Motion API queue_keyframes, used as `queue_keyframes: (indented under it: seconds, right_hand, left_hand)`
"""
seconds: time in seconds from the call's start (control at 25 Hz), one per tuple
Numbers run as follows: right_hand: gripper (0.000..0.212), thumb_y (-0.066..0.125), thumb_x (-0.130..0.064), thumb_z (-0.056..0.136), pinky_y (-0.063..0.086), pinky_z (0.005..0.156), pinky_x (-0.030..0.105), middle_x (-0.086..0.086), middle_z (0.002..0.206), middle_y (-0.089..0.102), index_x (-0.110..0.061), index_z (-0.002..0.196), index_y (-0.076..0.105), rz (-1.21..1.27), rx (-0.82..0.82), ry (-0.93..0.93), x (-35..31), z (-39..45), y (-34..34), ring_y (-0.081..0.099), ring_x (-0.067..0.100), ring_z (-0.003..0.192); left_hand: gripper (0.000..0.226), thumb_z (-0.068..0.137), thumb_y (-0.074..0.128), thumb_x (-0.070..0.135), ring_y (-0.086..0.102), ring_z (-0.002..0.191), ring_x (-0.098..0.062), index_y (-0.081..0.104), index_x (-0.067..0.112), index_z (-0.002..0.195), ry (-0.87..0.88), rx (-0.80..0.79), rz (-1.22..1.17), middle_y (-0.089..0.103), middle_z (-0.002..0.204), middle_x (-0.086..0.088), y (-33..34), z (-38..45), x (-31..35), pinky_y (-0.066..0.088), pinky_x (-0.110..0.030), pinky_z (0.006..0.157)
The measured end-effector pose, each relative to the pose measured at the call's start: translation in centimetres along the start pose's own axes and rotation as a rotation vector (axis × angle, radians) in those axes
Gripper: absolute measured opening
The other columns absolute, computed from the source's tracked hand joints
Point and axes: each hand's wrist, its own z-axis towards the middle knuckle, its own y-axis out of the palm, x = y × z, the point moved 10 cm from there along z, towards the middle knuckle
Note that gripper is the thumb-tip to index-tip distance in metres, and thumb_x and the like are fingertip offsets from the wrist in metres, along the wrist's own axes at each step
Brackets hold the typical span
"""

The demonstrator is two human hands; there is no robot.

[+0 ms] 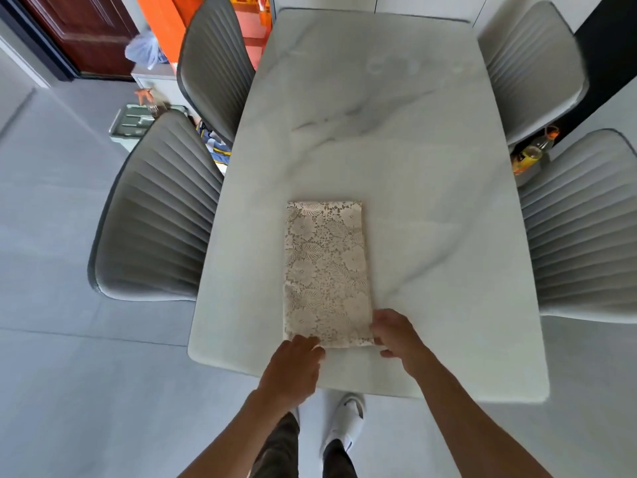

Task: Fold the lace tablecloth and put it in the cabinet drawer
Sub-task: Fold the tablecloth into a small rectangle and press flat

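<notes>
The lace tablecloth (327, 270) lies folded into a long narrow beige rectangle on the white marble table (431, 188), its long side running away from me. My left hand (296, 360) holds the near left corner, fingers curled onto the cloth's edge. My right hand (396, 336) grips the near right corner, fingers curled at the cloth's side. No cabinet drawer is in view.
Two grey ribbed chairs (155, 229) stand along the table's left side and two more (582, 229) along the right. Clutter, a green bin (132, 124) and orange items sit on the floor at far left. A bottle (537, 146) stands between the right chairs.
</notes>
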Motion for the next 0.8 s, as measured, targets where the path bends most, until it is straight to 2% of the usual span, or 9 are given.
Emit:
queue_keyframes:
  seconds: [0.08, 0.16, 0.2, 0.32, 0.44, 0.56, 0.64, 0.72, 0.8]
  right_hand:
    - [0.035, 0.06, -0.015, 0.083, 0.045, 0.081, 0.032, 0.009, 0.118, 0.062, -0.018, 0.117, 0.057, -0.234, 0.133, -0.183, -0.9, 0.4, 0.0, 0.059, 0.025, 0.097]
    - [0.045, 0.058, -0.019, 0.085, 0.046, 0.089, 0.035, 0.005, 0.131, 0.052, -0.02, 0.129, 0.05, -0.517, 0.229, -0.414, -3.5, 0.0, 1.1, 0.054, 0.028, 0.112]
    - [0.045, 0.056, -0.02, 0.086, 0.046, 0.09, 0.037, 0.002, 0.136, 0.047, -0.022, 0.131, 0.049, -0.616, 0.21, -0.508, -4.3, -0.4, 2.2, 0.051, 0.028, 0.115]
    - [0.041, 0.057, -0.03, 0.084, 0.046, 0.092, 0.038, -0.005, 0.151, 0.033, -0.024, 0.124, 0.051, -0.887, 0.111, -0.543, -3.1, 0.0, 5.0, 0.041, 0.026, 0.126]
    - [0.061, 0.062, -0.029, 0.078, 0.039, 0.101, 0.042, -0.004, 0.16, 0.02, -0.025, 0.135, 0.042, -1.153, 0.135, -0.605, -1.5, -0.4, 5.9, 0.031, 0.024, 0.139]
    - [0.068, 0.068, -0.011, 0.067, 0.047, 0.092, 0.045, 0.0, 0.153, 0.039, -0.021, 0.132, 0.051, -1.163, 0.232, -0.693, -2.0, -1.3, 5.7, 0.046, 0.029, 0.131]
    - [0.067, 0.07, -0.008, 0.061, 0.05, 0.085, 0.044, 0.002, 0.145, 0.049, -0.019, 0.126, 0.057, -1.142, 0.278, -0.72, -2.4, -1.3, 5.6, 0.052, 0.031, 0.123]
    - [0.07, 0.069, -0.01, 0.061, 0.049, 0.088, 0.044, 0.004, 0.142, 0.051, -0.019, 0.128, 0.056, -1.149, 0.314, -0.759, -2.6, -1.6, 5.7, 0.052, 0.032, 0.124]
    - [0.07, 0.068, -0.011, 0.061, 0.048, 0.091, 0.043, 0.005, 0.14, 0.053, -0.019, 0.13, 0.055, -1.145, 0.325, -0.815, -2.5, -1.9, 5.6, 0.05, 0.032, 0.126]
  left_hand:
    - [0.024, 0.092, 0.051, 0.019, 0.055, 0.114, -0.023, 0.063, 0.019, 0.112, -0.08, 0.151, -0.076, 0.059, 0.127, 0.002, -1.6, 0.3, -2.5, 0.047, -0.035, 0.09]
    - [0.029, 0.092, 0.052, 0.019, 0.052, 0.119, -0.025, 0.06, 0.02, 0.119, -0.171, 0.221, -0.101, 0.053, 0.136, 0.0, -2.9, 1.4, -5.1, 0.048, -0.039, 0.09]
    - [0.032, 0.092, 0.052, 0.02, 0.047, 0.124, -0.026, 0.058, 0.023, 0.124, -0.213, 0.205, -0.095, 0.046, 0.143, -0.001, -2.8, 2.1, -6.1, 0.047, -0.041, 0.092]
    - [0.036, 0.092, 0.052, 0.014, 0.043, 0.124, -0.03, 0.058, 0.03, 0.123, -0.361, 0.14, -0.302, 0.037, 0.145, -0.003, -0.5, 2.6, -8.7, 0.046, -0.043, 0.096]
    - [0.037, 0.087, 0.059, 0.014, 0.057, 0.1, -0.025, 0.063, 0.034, 0.117, -0.518, 0.17, -0.578, 0.05, 0.119, -0.005, 0.8, 2.1, -10.2, 0.049, -0.039, 0.094]
    - [0.033, 0.08, 0.058, 0.008, 0.064, 0.072, -0.022, 0.067, 0.03, 0.103, -0.639, 0.183, -1.005, 0.064, 0.095, -0.009, 1.5, 2.3, -10.9, 0.055, -0.034, 0.071]
    - [0.035, 0.081, 0.053, -0.003, 0.06, 0.057, -0.011, 0.068, 0.022, 0.101, -0.664, 0.141, -1.287, 0.064, 0.089, -0.007, 1.9, 2.8, -10.8, 0.05, -0.024, 0.055]
    - [0.035, 0.082, 0.052, -0.005, 0.05, 0.049, -0.008, 0.069, 0.02, 0.101, -0.678, 0.103, -1.359, 0.06, 0.072, 0.0, 1.7, 2.9, -11.0, 0.041, -0.02, 0.047]
    - [0.031, 0.085, 0.053, -0.004, 0.043, 0.047, -0.01, 0.069, 0.017, 0.101, -0.731, 0.065, -1.445, 0.053, 0.058, 0.002, 1.8, 2.3, -11.3, 0.037, -0.022, 0.047]
